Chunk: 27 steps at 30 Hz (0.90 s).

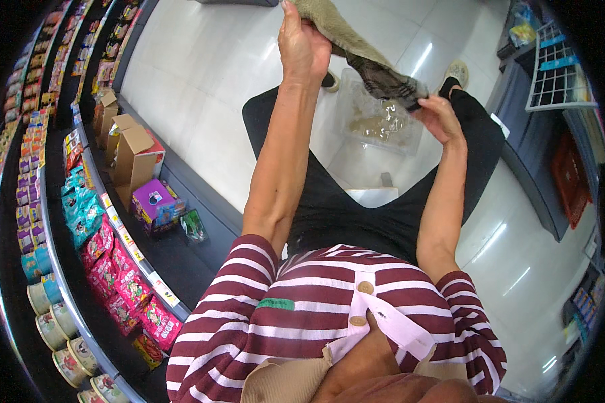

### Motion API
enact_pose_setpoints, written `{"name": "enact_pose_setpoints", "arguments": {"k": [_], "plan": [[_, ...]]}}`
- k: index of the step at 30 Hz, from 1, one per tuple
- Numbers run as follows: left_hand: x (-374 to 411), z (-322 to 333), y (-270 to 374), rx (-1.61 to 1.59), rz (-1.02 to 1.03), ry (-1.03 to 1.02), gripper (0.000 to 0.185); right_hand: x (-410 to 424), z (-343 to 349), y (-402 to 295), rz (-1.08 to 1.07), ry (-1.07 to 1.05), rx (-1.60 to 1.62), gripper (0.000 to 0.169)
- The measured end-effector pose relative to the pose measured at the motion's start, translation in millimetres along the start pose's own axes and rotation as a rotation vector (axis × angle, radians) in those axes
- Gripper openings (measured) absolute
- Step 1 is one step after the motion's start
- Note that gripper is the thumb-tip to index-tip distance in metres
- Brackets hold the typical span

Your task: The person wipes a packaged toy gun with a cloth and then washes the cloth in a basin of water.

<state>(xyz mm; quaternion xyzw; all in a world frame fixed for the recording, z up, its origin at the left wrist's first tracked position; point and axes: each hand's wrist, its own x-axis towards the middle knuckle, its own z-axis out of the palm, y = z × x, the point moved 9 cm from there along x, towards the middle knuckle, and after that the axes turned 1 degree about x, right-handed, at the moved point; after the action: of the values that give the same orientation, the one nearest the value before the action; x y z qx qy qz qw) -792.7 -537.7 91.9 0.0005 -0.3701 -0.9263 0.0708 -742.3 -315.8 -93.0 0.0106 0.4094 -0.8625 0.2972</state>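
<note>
An olive-grey cloth (350, 38) with a dark, damp-looking end is stretched between my two hands. My left hand (306, 48) grips its upper part, near the top edge of the view. The dark end is pinched in the fingers of my right hand (439, 120), lower and to the right. Beneath the cloth, between my feet, a translucent plastic tub (406, 144) stands on the floor with murky brownish water (370, 126) in it. The cloth hides part of the tub's far side.
On the left, shop shelves (98, 174) hold pink snack bags (126, 282), teal bags (80, 206) and tubs. Opened cardboard boxes (136, 151) and a purple box (155, 204) sit on the bottom shelf. At right are a white wire rack (554, 83) and a red basket (570, 181).
</note>
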Motion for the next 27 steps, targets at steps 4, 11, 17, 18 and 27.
{"name": "enact_pose_setpoints", "arguments": {"k": [4, 11, 17, 18, 27], "plan": [[-3.3, 10.8, -7.2, -0.409, -0.138, -0.16, 0.043, -3.2, 23.0, 6.9, 0.092, -0.155, 0.104, 0.035], [-81.6, 57.5, -125.0, -0.325, -0.522, -0.159, 0.041, -4.1, 51.8, -10.8, -0.115, -0.014, 0.385, 0.062], [-101.5, 23.8, -180.3, -0.617, -0.571, -0.092, 0.037, -6.1, 35.3, 13.4, -0.23, 0.001, 0.532, 0.062], [-109.2, 23.5, -182.2, -0.633, -0.59, -0.071, 0.036, -5.9, 32.3, 16.9, -0.216, -0.055, 0.597, 0.051], [-116.3, -14.8, -161.0, 0.779, -0.202, 0.128, 0.029, 6.2, 24.9, 51.2, -0.148, 0.193, 0.465, 0.023]]}}
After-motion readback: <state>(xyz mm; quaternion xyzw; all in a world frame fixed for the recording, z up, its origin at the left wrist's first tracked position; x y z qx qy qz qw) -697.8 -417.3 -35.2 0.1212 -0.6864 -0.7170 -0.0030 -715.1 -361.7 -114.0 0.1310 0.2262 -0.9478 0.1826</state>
